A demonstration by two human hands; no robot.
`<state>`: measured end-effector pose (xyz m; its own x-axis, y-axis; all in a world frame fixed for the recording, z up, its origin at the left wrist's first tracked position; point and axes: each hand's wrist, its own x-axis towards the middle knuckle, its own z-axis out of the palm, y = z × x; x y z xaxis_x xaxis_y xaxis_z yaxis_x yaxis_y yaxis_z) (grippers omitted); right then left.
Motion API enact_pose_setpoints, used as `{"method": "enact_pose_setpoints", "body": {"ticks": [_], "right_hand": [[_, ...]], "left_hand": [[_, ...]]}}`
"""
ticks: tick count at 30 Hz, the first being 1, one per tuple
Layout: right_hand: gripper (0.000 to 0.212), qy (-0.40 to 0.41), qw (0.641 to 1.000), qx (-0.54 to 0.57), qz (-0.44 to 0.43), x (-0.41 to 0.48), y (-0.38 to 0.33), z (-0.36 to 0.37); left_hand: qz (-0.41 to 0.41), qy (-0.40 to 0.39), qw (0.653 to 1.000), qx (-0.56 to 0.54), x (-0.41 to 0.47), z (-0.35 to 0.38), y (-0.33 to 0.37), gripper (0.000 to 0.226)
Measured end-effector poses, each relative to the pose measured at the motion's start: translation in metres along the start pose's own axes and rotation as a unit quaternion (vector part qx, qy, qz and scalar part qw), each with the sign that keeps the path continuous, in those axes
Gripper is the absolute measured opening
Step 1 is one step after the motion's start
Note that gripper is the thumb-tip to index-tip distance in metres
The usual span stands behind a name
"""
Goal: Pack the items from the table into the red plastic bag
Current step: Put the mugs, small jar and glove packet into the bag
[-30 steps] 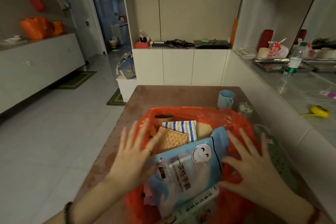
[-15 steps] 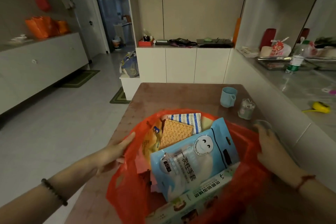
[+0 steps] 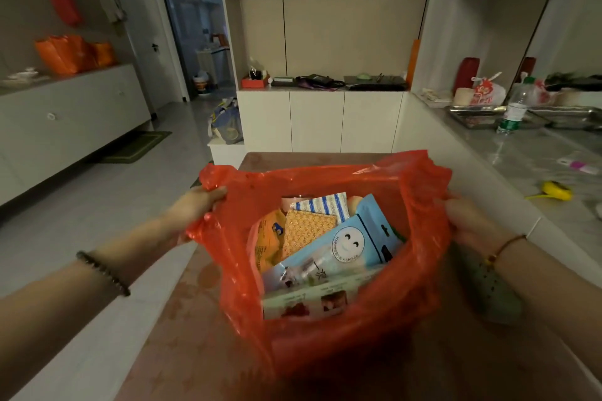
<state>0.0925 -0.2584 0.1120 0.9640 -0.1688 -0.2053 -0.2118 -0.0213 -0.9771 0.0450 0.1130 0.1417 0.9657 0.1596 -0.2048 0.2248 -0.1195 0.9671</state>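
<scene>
Red plastic bag (image 3: 325, 345): centre of the frame, standing on the table (image 3: 182, 335), its mouth pulled wide open to left and right.
Inside the bag: a blue packet (image 3: 355, 244) with a smiling face printed on it lies slanted on top. A printed box (image 3: 312, 301) sits against the near wall. A blue-striped cloth (image 3: 322, 207), an orange patterned pad (image 3: 308, 231) and an orange packet (image 3: 268, 241) lie toward the far and left side.
Left hand (image 3: 195, 205): at the bag's left rim, fingers curled tight round a bunch of the plastic. There is a dark bead bracelet (image 3: 104, 272) on the wrist.
Right hand (image 3: 469, 221): at the bag's right rim, gripping the plastic. The fingertips are tucked into the fold and hidden. A thin cord bracelet (image 3: 503, 246) is on the wrist.
Under the right forearm: a pale green dotted thing (image 3: 492, 290), too blurred to name.
Counter (image 3: 537, 156): right edge of the frame, bearing a yellow object (image 3: 555, 190) and, farther back, a water bottle (image 3: 514, 111) beside a metal tray (image 3: 472, 115).
Upper left of the frame: orange bags (image 3: 68, 54) on a white sideboard.
</scene>
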Motion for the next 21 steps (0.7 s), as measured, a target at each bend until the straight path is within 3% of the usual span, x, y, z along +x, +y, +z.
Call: {"method": "enact_pose_setpoints", "body": {"ticks": [5,9,13,17,21], "right_hand": [[0.008,0.017,1.000,-0.005,-0.020,0.025,-0.046,0.027],[0.030,0.085,0.996,-0.013,-0.035,0.048,-0.073,0.038],[0.028,0.101,0.994,-0.042,-0.026,0.079,-0.079,0.044],[0.021,0.075,0.994,-0.054,-0.051,0.108,-0.080,0.052],[0.013,-0.025,0.998,-0.043,-0.033,0.121,-0.075,0.060]], "left_hand": [[0.015,0.066,0.998,-0.021,0.040,-0.004,0.034,0.042],[0.048,0.091,0.993,-0.061,0.067,0.002,0.057,0.041],[0.057,0.105,0.988,-0.098,0.094,0.000,0.067,0.040],[0.048,0.104,0.990,-0.080,0.119,-0.005,0.070,0.042],[0.014,0.067,0.998,-0.004,0.129,-0.014,0.056,0.041]]}}
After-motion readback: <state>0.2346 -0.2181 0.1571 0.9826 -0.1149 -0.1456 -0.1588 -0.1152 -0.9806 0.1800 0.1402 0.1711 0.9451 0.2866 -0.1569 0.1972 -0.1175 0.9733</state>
